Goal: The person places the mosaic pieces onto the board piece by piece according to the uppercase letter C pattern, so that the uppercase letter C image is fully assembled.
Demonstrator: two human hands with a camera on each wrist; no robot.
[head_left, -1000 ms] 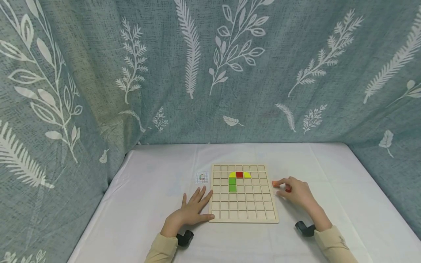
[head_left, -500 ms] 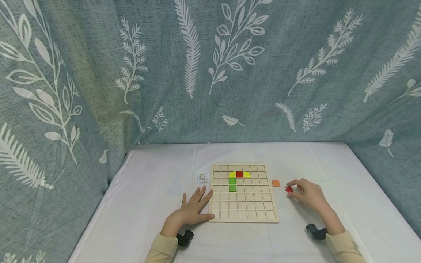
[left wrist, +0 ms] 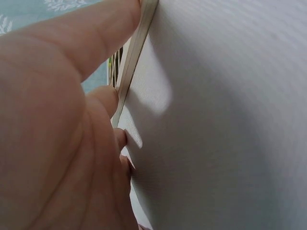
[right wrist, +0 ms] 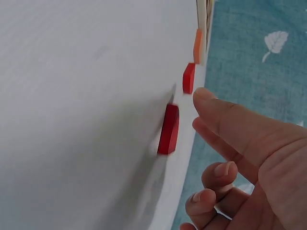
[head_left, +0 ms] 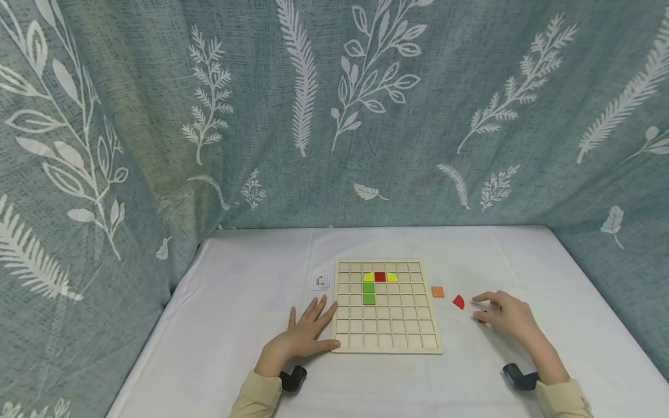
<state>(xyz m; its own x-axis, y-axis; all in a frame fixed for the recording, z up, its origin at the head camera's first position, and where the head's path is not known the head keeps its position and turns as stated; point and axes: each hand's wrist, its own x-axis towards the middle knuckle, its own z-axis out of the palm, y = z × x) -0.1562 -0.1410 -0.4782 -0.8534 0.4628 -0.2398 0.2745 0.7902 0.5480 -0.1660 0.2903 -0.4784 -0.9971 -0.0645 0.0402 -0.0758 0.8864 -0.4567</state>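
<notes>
My left hand (head_left: 300, 339) lies with fingers spread beside the wooden grid board (head_left: 388, 342), thumb and index fingertip touching its left edge. In the left wrist view the thumb rests against the board's rim (left wrist: 129, 67). My right hand (head_left: 509, 318) hovers over the cloth right of the board, thumb and index finger apart with nothing pinched. A red quarter-round piece (head_left: 459, 302) lies just left of its fingertips. Another red piece (right wrist: 168, 129) lies near the fingers in the right wrist view; in the head view the hand mostly hides it. An orange square tile (head_left: 438, 292) lies beside the board.
On the board sit two yellow quarter-round pieces (head_left: 392, 277), a red square (head_left: 380, 277) between them and two green squares (head_left: 369, 288) below the left one. A small printed pattern card (head_left: 320, 282) lies at the board's left. A patterned curtain (head_left: 334, 116) hangs behind the table.
My right hand has moved right and slightly nearer, away from the orange tile and past the red quarter-round piece, which now lies uncovered. The left hand has stayed in place.
</notes>
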